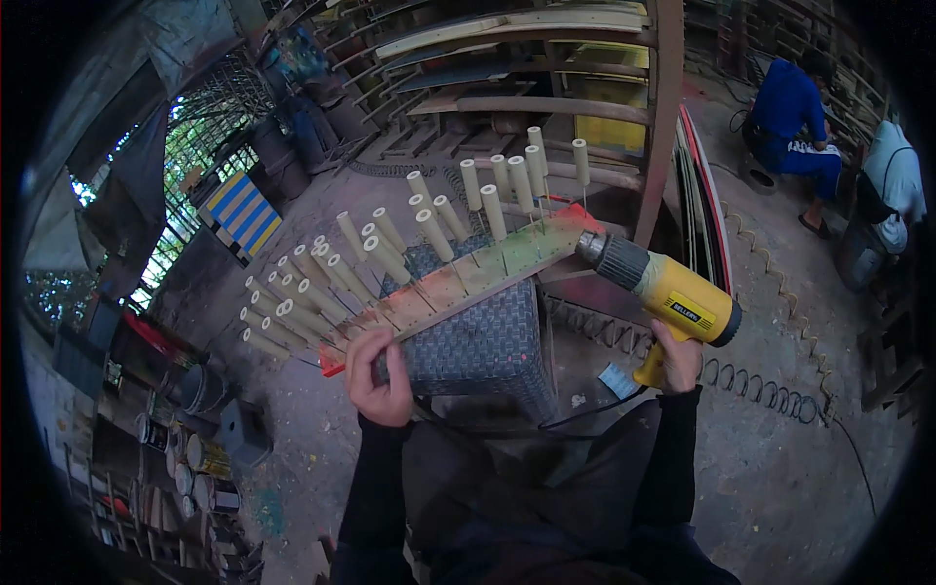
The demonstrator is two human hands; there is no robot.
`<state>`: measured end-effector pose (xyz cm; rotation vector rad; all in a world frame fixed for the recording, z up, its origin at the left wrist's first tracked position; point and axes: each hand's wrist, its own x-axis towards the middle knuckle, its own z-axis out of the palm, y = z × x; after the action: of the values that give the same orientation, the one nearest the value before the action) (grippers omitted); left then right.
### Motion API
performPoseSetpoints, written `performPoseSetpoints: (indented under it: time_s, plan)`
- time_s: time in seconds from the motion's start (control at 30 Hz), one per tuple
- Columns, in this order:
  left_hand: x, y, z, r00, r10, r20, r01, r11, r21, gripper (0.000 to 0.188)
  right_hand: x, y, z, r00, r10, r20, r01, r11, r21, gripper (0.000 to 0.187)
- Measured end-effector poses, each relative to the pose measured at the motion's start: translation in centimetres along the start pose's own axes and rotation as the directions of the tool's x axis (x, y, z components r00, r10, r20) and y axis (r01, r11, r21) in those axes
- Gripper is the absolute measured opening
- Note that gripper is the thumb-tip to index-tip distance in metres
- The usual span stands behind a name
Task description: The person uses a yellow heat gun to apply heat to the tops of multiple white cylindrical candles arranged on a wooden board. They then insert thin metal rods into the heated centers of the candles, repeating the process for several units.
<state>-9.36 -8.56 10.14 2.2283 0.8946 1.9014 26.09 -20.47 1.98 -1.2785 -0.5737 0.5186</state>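
Observation:
My right hand (677, 357) grips the handle of a yellow heat gun (680, 300) with a dark barrel. Its metal nozzle points left, close to the far right end of a long wooden board (478, 275) stained red and green. Several pale hollow cylinders (432, 235) stand on thin metal rods stuck in the board, tilted toward the left at its near end. At that near left end, my left hand (380, 378) has its fingers curled at the board's edge. Under the board is a dark woven stool (478, 361).
A wooden rack (556, 102) with boards rises behind. Coiled hoses (770, 398) lie on the floor to the right. A person in blue (792, 112) sits at the far right. Paint cans (207, 455) cluster at the left. A striped panel (244, 216) leans farther back.

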Motion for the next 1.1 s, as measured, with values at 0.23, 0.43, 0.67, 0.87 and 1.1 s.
performPoseSetpoints:
  time_s: [0.23, 0.43, 0.67, 0.87, 1.1]
  plan:
    - [20.6, 3.7, 5.4, 0.804, 0.075, 0.59, -0.203, 0.967, 0.153, 0.018, -0.8, 1.0, -1.5, 0.997, -0.047, -0.058, 0.051, 0.996, 0.071, 0.027]
    - [24.7, 0.7, 7.5, 0.356, -0.257, 0.898, -0.359, 0.85, 0.386, 0.024, -1.4, 1.4, -3.1, 1.0, 0.008, 0.01, -0.009, 0.995, 0.098, 0.026]
    - [24.4, -0.4, 8.8, 0.239, -0.232, 0.943, -0.454, 0.832, 0.32, 0.026, -0.9, 2.1, -3.7, 0.999, 0.0, 0.042, -0.005, 0.993, 0.119, 0.028]
    - [24.5, -1.6, 9.0, 0.225, -0.263, 0.938, -0.444, 0.83, 0.339, 0.024, -1.2, 2.0, -3.7, 0.998, -0.014, 0.056, 0.009, 0.996, 0.087, 0.027]
    - [24.0, -1.9, 8.3, 0.249, -0.21, 0.945, -0.421, 0.855, 0.301, 0.024, -1.7, 1.8, -3.5, 0.997, -0.001, 0.078, -0.011, 0.988, 0.155, 0.029]
